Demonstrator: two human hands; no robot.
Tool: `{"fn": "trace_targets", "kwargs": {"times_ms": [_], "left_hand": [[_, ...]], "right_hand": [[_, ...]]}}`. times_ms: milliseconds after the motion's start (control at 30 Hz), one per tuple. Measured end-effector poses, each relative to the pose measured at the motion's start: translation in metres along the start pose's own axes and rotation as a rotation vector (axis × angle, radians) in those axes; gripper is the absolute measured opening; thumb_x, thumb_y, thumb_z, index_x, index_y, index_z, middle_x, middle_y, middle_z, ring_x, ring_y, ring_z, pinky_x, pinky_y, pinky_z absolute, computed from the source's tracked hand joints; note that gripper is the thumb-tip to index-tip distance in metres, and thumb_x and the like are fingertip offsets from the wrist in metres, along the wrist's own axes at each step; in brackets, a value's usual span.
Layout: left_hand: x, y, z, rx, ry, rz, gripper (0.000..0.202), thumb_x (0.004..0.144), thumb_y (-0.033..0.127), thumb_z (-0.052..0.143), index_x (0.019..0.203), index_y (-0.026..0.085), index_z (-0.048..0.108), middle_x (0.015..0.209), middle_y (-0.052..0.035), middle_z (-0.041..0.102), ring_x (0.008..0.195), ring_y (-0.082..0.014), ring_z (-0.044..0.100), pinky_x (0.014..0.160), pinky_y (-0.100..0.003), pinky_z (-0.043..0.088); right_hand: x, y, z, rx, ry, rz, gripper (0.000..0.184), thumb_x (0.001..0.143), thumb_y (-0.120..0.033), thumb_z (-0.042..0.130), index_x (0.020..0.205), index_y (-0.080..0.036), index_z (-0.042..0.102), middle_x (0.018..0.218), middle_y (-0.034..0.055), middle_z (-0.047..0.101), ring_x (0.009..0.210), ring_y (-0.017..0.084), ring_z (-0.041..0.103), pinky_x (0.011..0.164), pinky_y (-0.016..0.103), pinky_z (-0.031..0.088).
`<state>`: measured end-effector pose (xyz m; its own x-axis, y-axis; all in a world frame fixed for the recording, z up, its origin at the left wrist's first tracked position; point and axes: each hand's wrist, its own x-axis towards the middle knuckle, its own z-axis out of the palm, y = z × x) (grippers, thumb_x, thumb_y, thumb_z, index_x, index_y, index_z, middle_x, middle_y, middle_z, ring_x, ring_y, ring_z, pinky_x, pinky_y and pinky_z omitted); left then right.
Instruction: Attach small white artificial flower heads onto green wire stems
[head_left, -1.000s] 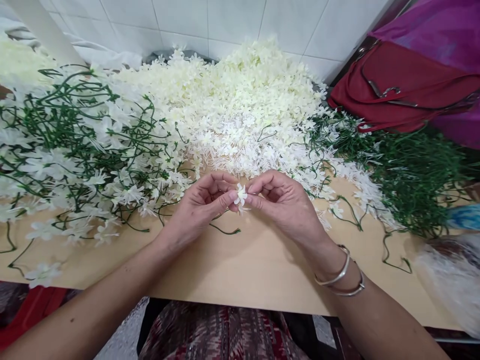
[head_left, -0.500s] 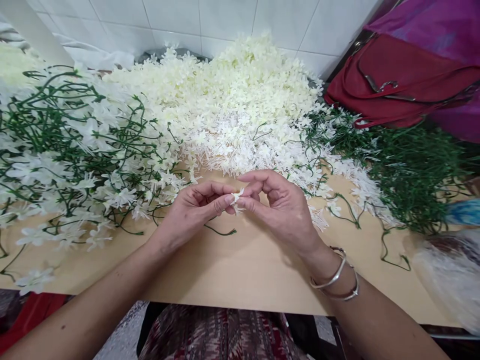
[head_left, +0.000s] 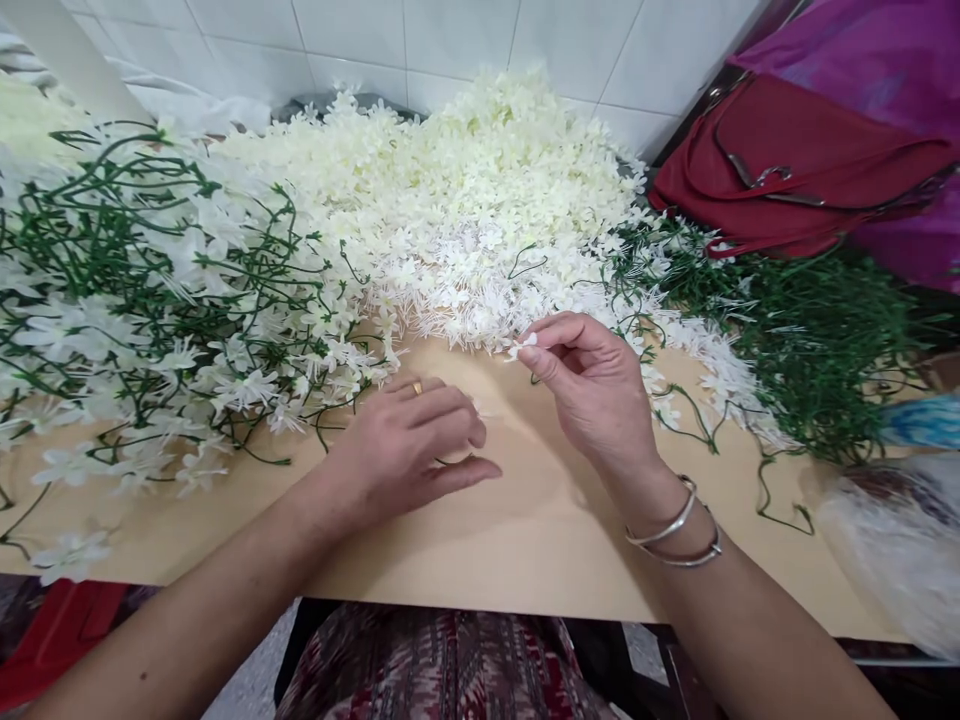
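My right hand (head_left: 592, 395) pinches a small white artificial flower (head_left: 525, 344) between thumb and forefinger, right at the near edge of the big heap of loose white flowers (head_left: 480, 200). My left hand (head_left: 409, 440) lies palm down on the wooden table (head_left: 525, 540), a ring on one finger, with fingers stretched forward and the thumb apart. A short green stem (head_left: 448, 462) shows under it between thumb and fingers; no grip on it is visible. Two metal bangles (head_left: 675, 530) sit on my right wrist.
Green stems carrying white flowers (head_left: 150, 290) spread over the left of the table. Bare green stems (head_left: 817, 340) are heaped at the right, below a red bag (head_left: 795, 170) and purple cloth. A clear plastic bag (head_left: 900, 550) lies at the right edge. A tiled wall stands behind.
My hands have parted. The right hand carried the flower up to the heap's edge, and the left hand let go and dropped palm down onto the table over the green stem.
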<state>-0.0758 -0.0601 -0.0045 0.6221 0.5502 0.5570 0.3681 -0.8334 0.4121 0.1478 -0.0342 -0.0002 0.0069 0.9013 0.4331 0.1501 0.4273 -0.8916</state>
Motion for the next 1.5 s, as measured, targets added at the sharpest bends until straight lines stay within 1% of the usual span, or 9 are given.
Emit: {"fn": "trace_targets", "kwargs": {"times_ms": [67, 133, 333, 467, 667, 833, 1000, 1200, 1500], "left_hand": [[-0.003, -0.005, 0.000, 0.153, -0.129, 0.079, 0.025, 0.097, 0.042, 0.073, 0.089, 0.020, 0.065, 0.095, -0.0035, 0.074, 0.083, -0.0187, 0.066, 0.080, -0.035, 0.043], [-0.005, -0.010, -0.002, 0.189, -0.223, 0.056, 0.025, 0.099, 0.042, 0.070, 0.090, 0.019, 0.067, 0.098, -0.0037, 0.075, 0.087, -0.0201, 0.067, 0.084, -0.037, 0.040], [-0.004, -0.014, -0.002, 0.123, -0.285, 0.000, 0.021, 0.107, 0.033, 0.059, 0.095, 0.020, 0.070, 0.096, -0.0012, 0.076, 0.088, -0.0180, 0.069, 0.093, -0.037, 0.039], [-0.002, -0.004, 0.001, 0.036, -0.182, -0.068, 0.018, 0.109, 0.025, 0.054, 0.098, 0.018, 0.066, 0.101, -0.0035, 0.076, 0.094, -0.0187, 0.070, 0.096, -0.037, 0.043], [0.000, 0.001, -0.002, -0.546, 0.030, -0.456, 0.007, 0.097, 0.024, 0.072, 0.100, 0.019, 0.068, 0.094, -0.0016, 0.074, 0.089, -0.0144, 0.070, 0.082, -0.027, 0.053], [0.005, -0.003, -0.001, -0.891, 0.143, -0.616, 0.015, 0.087, 0.020, 0.081, 0.099, 0.019, 0.073, 0.090, -0.0008, 0.075, 0.085, -0.0120, 0.070, 0.081, -0.023, 0.056], [0.007, -0.003, 0.000, -0.899, 0.205, -0.660, 0.013, 0.085, 0.020, 0.083, 0.096, 0.019, 0.076, 0.086, -0.0005, 0.076, 0.080, -0.0114, 0.070, 0.076, -0.022, 0.056], [0.006, -0.002, 0.000, -0.792, 0.215, -0.693, 0.009, 0.084, 0.024, 0.084, 0.091, 0.019, 0.081, 0.081, -0.0012, 0.079, 0.073, -0.0114, 0.070, 0.068, -0.021, 0.055], [0.005, -0.001, 0.004, -0.643, 0.203, -0.668, 0.007, 0.085, 0.025, 0.083, 0.091, 0.021, 0.082, 0.081, -0.0011, 0.081, 0.073, -0.0130, 0.072, 0.069, -0.021, 0.055]], "right_hand": [[0.002, 0.007, -0.004, 0.027, 0.026, 0.065, 0.023, 0.085, -0.042, 0.085, 0.083, -0.025, 0.069, 0.078, -0.0016, 0.066, 0.073, 0.016, 0.060, 0.068, 0.030, 0.050], [0.003, 0.012, -0.007, 0.064, 0.037, 0.131, 0.027, 0.082, -0.047, 0.087, 0.085, -0.025, 0.071, 0.075, -0.0025, 0.066, 0.068, 0.015, 0.059, 0.065, 0.028, 0.049], [0.005, 0.014, -0.008, 0.195, 0.043, 0.242, 0.033, 0.077, -0.050, 0.091, 0.087, -0.025, 0.073, 0.078, -0.0024, 0.070, 0.073, 0.015, 0.067, 0.073, 0.028, 0.054], [0.004, 0.010, -0.005, 0.279, -0.001, 0.291, 0.030, 0.077, -0.046, 0.092, 0.086, -0.024, 0.075, 0.074, -0.0034, 0.071, 0.070, 0.013, 0.066, 0.076, 0.027, 0.053], [0.002, -0.001, -0.004, 0.294, -0.248, 0.352, 0.031, 0.077, -0.046, 0.092, 0.088, -0.021, 0.078, 0.077, 0.0005, 0.074, 0.071, 0.014, 0.066, 0.072, 0.028, 0.054], [0.001, -0.005, -0.005, 0.334, -0.381, 0.374, 0.025, 0.079, -0.039, 0.092, 0.087, -0.020, 0.078, 0.078, 0.0002, 0.074, 0.070, 0.012, 0.065, 0.068, 0.025, 0.052], [-0.002, -0.004, -0.003, 0.368, -0.442, 0.414, 0.022, 0.081, -0.036, 0.090, 0.087, -0.020, 0.077, 0.076, -0.0003, 0.073, 0.069, 0.011, 0.064, 0.067, 0.025, 0.051], [-0.003, -0.008, -0.004, 0.318, -0.428, 0.402, 0.017, 0.083, -0.031, 0.088, 0.087, -0.019, 0.076, 0.074, -0.0012, 0.070, 0.067, 0.010, 0.059, 0.063, 0.024, 0.046], [-0.005, -0.014, -0.001, 0.189, -0.430, 0.373, 0.016, 0.084, -0.028, 0.084, 0.084, -0.018, 0.073, 0.070, -0.0025, 0.064, 0.062, 0.010, 0.053, 0.057, 0.024, 0.040]]}}
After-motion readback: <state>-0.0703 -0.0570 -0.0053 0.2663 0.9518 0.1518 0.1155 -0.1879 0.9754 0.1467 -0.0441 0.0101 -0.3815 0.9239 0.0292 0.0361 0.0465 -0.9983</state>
